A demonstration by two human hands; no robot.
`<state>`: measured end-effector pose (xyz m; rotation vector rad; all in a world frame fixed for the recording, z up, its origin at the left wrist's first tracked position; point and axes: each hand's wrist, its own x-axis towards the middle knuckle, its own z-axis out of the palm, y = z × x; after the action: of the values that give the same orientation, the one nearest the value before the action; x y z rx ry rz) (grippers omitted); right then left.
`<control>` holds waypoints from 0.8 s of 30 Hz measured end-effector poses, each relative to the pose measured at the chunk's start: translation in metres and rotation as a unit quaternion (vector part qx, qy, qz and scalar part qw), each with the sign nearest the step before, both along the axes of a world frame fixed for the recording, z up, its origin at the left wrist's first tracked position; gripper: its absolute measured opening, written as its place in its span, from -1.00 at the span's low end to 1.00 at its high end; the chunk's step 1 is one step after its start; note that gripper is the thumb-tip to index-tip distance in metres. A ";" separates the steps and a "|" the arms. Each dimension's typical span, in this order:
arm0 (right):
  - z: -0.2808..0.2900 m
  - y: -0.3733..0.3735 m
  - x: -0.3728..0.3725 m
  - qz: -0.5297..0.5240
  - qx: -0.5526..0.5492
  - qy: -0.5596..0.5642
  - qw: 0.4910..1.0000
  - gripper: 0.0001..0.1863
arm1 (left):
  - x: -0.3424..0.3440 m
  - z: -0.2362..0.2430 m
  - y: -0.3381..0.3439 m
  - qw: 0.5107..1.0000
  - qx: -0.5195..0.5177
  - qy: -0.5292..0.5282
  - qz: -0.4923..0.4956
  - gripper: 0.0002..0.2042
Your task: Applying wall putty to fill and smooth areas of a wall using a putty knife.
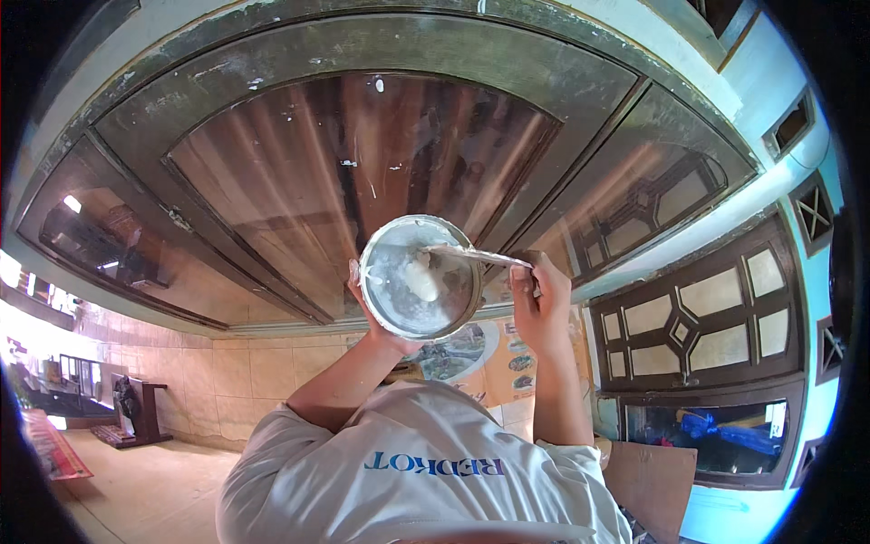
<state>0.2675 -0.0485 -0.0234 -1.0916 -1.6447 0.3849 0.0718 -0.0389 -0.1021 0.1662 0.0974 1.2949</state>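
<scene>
In the head view, my left hand [367, 304] grips a round metal tin [385, 281] at its left and lower side, partly hidden behind it. Inside the tin is a lump of white paste [421, 279] over a smeared grey bottom. My right hand [536, 290] is closed on the near end of a thin, paste-coated stick [489, 255], whose far end reaches into the tin. Beyond the tin stands a dark green-grey wooden window frame [408, 45] with glass panes [299, 154], marked with white spots and smears.
A lattice-panelled wooden shutter [725, 317] is in the blue wall at right, above a glass pane [660, 426]. A cardboard sheet [657, 485] lies below. Tiled floor [154, 480] runs to the left, with a dark wooden stand [149, 412]. Printed sheets [517, 340] lie below the window.
</scene>
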 end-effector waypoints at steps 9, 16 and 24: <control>-0.007 -0.008 0.018 -0.014 0.006 0.073 0.997 -0.84 | 0.023 -0.003 0.002 0.998 0.012 0.003 -0.057 -0.14; -0.012 -0.011 0.036 0.015 -0.086 0.110 0.990 -0.80 | 0.045 0.000 0.007 0.998 0.025 -0.006 -0.064 -0.13; -0.040 -0.007 0.060 0.195 -0.133 0.279 0.931 -0.76 | 0.065 0.005 0.012 0.997 0.023 0.009 -0.067 -0.18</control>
<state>0.3272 -0.0557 -0.0634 -0.7375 -1.3022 1.1001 0.1367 -0.0269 -0.0966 0.2208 0.0698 1.1629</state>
